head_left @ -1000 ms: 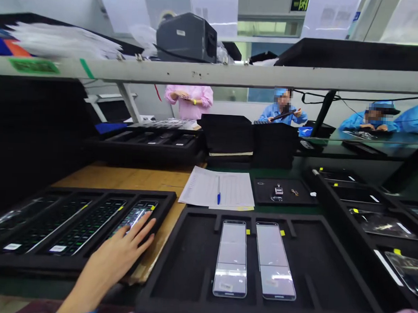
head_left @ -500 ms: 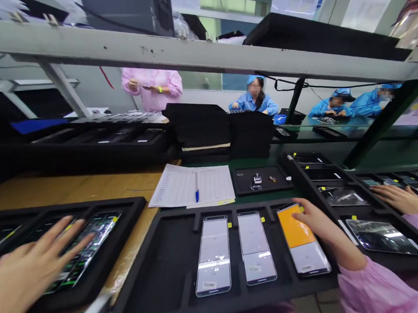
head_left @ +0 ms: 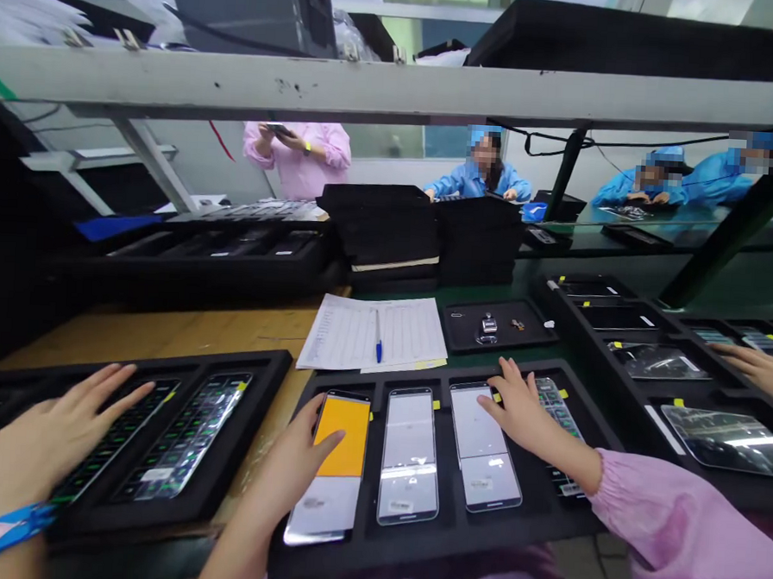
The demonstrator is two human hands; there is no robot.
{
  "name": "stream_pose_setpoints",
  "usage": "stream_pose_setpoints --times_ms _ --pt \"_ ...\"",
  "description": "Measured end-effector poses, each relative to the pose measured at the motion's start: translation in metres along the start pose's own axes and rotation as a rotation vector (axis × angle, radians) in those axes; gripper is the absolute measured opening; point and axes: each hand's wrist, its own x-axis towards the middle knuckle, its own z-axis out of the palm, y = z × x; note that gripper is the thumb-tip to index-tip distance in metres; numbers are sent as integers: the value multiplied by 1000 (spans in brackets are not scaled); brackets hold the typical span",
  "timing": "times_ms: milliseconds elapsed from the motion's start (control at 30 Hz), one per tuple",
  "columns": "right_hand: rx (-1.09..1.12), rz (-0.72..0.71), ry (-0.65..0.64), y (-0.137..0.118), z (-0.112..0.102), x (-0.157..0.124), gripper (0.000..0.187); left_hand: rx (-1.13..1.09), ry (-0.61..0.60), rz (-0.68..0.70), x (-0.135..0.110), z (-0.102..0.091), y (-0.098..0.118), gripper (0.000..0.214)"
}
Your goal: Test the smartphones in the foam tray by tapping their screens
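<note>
**Item 1: left hand** (head_left: 61, 432), blue band at the wrist. It is laid flat, fingers spread apart, with nothing gripped. It rests on the black foam tray (head_left: 271, 378) at the left. The fingertips are set over the nearer of two dark phones with green-lit screens (head_left: 190, 435).

**Item 2: right hand** (head_left: 522, 413), pink sleeve. It is held flat and palm down, fingers loosely apart, with nothing clamped. It is pressed on the dark-screened phone (head_left: 557, 406) in the rightmost slot of the central black foam tray (head_left: 425, 533).

- The phone's long axis is run away from the person, parallel to its neighbours.
- The phone lies directly under and just right of the palm.
- The right hand is much the nearer of the two.

**Item 3: two white-screened phones** (head_left: 410, 455), seated in the middle slots. The right-hand one is touched by the thumb of the right hand.

**Item 4: orange-screened phone** (head_left: 340, 434), in the leftmost slot. It is touched by a third hand on a bare forearm (head_left: 299, 466). Whose hand this is cannot be told.

**Item 5: white printed sheet** (head_left: 391, 324), laid beyond the central tray with a blue pen (head_left: 378, 345) on it.

**Item 6: another person's hand** (head_left: 761, 370), at the far right, well apart.
</note>
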Motion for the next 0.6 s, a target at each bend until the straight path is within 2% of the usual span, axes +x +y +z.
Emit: stream_pose_setpoints --times_ms 67,133,300,400,467,533,600 --pt "-6 6 12 1 2 -2 33 14 28 -121 -1 0 4 52" --pt "-14 -7 21 2 3 -4 35 48 52 -122 0 -5 20 55" --pt "-63 -137 93 0 6 -2 38 18 -240 20 23 -12 83 44" --pt "37 -164 184 1 -6 -2 32 30 -266 18 36 -2 101 43" --pt "245 -206 232 1 -21 -10 26 29 -265 12 39 6 103 49" --pt "501 -262 146 -1 -39 -29 24 20 -249 4 40 14 101 55" --pt "634 -279 -41 -3 -56 -57 25 5 -223 1 42 20 101 55"
